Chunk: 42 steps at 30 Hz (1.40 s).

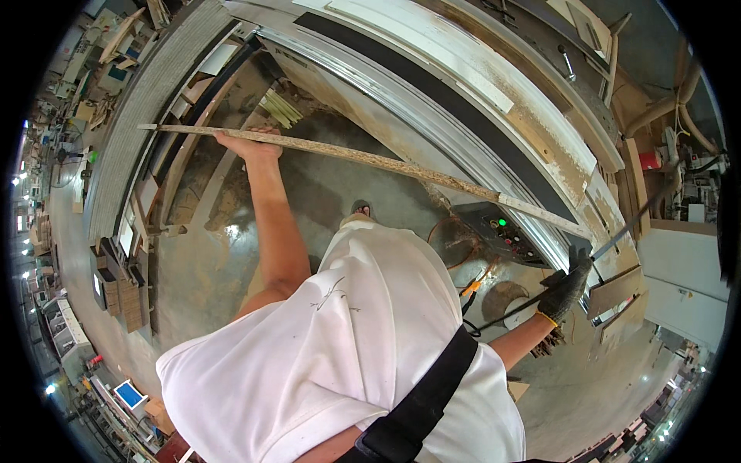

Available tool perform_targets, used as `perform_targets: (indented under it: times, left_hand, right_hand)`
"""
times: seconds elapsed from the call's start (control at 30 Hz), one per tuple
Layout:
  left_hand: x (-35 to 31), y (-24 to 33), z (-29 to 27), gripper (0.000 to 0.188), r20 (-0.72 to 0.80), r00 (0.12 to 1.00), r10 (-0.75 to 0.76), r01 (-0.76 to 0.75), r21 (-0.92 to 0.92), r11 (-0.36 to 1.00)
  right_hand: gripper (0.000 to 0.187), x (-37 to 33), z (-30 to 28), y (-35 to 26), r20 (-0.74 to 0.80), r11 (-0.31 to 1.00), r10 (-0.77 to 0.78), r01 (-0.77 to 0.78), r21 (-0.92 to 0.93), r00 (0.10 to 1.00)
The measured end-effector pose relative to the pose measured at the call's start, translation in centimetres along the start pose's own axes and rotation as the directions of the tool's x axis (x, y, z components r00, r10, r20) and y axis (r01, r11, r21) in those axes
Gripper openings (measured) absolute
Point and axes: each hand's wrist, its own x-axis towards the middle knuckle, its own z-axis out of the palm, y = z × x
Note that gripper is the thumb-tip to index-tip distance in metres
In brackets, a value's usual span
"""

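Observation:
A long, narrow particleboard strip [363,154] slants from the upper left down to the right, spanning the gap between two machine sides. Near its left end my bare left hand [253,143] is closed around it, arm stretched out. The strip's right end lies over the metal rail [532,224], close to my right hand [566,290]. That hand wears a dark glove with a yellow cuff edge. A thin dark rod [629,226] runs through the gloved hand, which seems closed on it; the fingers are partly hard to make out.
A control panel [502,234] with a lit green button sits below the rail. Across the left runs a grey ribbed conveyor [127,147]. Stacked brown pieces [123,297] stand beside it. Pale yellow strips [281,108] lie beyond my left hand. A wrench-like metal tool [567,63] rests at the upper right.

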Motion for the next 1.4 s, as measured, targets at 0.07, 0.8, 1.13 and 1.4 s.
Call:
perform_targets:
  times: [0.07,0.8,1.13,1.4]
  left_hand:
    - [-0.3,0.3,-0.4,0.087,0.034,0.999,-0.007,0.009,-0.047,0.999]
    - [6.4,8.7,-6.5,0.083,-0.367,0.93,0.004,-0.117,-0.285,0.951]
    - [21.4,24.2,-11.9,0.078,-0.618,0.786,-0.013,-0.254,-0.342,0.905]
    - [30.0,32.2,-18.2,0.059,-0.701,0.704,0.111,-0.513,-0.395,0.762]
  right_hand:
    - [0.053,-0.3,1.5,-1.4,0.039,0.996,-0.025,0.021,0.088,0.999]
    - [0.049,-0.3,17.5,1.4,0.205,0.936,0.029,0.045,-0.35,0.978]
    - [0.05,-8.8,43.7,2.0,0.388,0.98,-0.034,0.107,-0.166,0.921]
    - [0.052,-14.3,62.0,2.2,0.621,0.993,0.046,0.03,-0.111,0.783]
